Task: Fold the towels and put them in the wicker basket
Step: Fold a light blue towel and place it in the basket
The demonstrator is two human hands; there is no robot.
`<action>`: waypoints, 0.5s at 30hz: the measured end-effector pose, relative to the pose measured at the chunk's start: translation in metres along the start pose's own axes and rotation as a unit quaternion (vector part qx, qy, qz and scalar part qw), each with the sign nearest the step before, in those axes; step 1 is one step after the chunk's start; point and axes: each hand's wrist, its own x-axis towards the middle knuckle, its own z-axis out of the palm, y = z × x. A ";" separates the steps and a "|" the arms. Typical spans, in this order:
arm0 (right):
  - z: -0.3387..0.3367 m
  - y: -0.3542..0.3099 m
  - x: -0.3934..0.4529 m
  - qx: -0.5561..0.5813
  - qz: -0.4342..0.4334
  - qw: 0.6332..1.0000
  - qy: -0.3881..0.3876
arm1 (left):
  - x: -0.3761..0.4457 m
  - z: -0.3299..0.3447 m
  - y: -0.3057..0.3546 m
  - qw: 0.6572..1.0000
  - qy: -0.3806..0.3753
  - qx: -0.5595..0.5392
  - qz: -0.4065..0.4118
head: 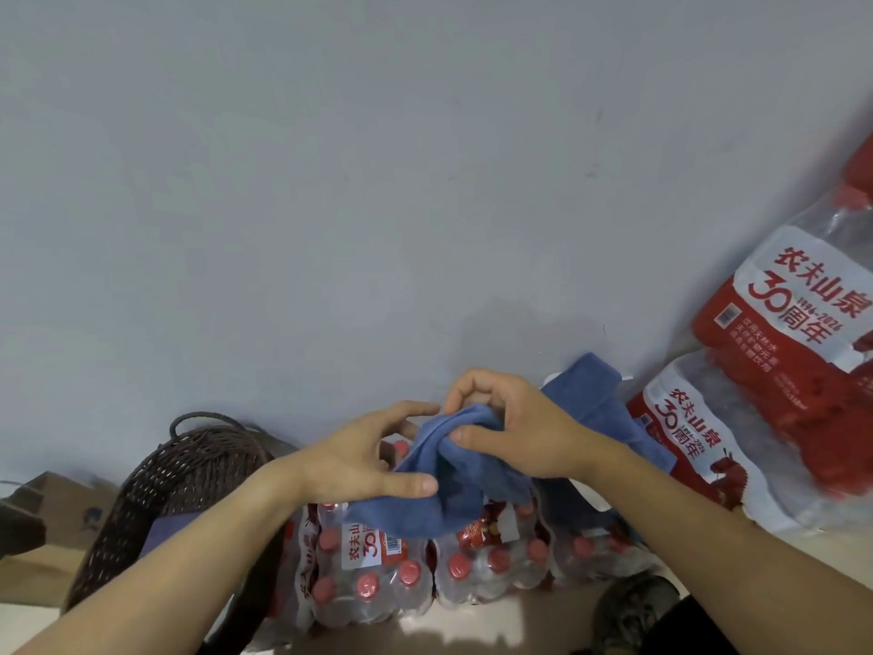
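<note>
I hold a blue towel (449, 484) bunched in mid-air above packs of bottled water. My right hand (510, 423) grips its upper fold, fingers curled over the cloth and thumb pressed on the front. My left hand (373, 453) pinches the towel's left edge between thumb and fingers. More blue towel cloth (600, 394) lies behind my right wrist, draped over a water pack. The dark wicker basket (189, 470) with a loop handle stands at the lower left, and a folded blue-grey towel (175, 529) shows inside it.
Shrink-wrapped packs of red-capped water bottles (387, 579) sit under my hands. Two larger red and white water packs (774, 366) are stacked at the right against the grey wall. A cardboard box (52, 517) lies at the far left.
</note>
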 end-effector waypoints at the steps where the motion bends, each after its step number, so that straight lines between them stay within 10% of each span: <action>1: 0.002 0.001 0.001 -0.010 -0.001 1.000 -0.003 | 0.002 0.003 0.001 0.999 0.003 -0.013 0.029; 8: -0.009 0.007 0.006 -0.039 0.064 0.996 0.050 | 0.002 -0.004 0.001 0.991 0.084 -0.090 0.056; 15: -0.016 0.013 0.006 -0.135 0.118 0.980 -0.086 | 0.003 -0.014 0.002 0.977 0.194 -0.078 0.044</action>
